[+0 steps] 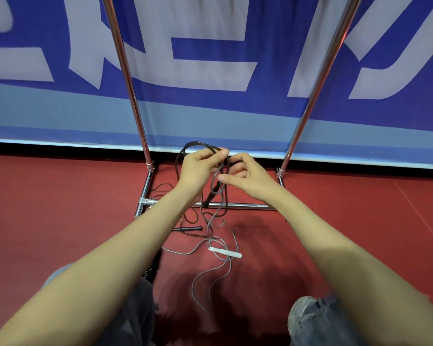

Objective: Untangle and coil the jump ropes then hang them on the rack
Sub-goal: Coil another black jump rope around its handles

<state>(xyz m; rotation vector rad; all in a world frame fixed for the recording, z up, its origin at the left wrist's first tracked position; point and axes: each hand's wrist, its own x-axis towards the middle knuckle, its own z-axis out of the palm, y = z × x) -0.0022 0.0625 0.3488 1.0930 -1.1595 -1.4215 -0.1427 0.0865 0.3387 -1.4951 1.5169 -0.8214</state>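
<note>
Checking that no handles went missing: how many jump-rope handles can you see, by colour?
Black handles: 2 (one on the floor, one dangling)
White handle: 1
Total: 3

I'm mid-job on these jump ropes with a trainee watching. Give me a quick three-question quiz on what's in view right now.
1. True or false: the left hand and the right hand both hold the tangled ropes, part of which is lifted off the red floor.
2. Fill in: the rack shows ___ upright poles.
3. Where does the white handle lie? A) on the red floor B) on the rack's base bar C) in the left hand

Key: 1 true; 2 two; 3 A.
</note>
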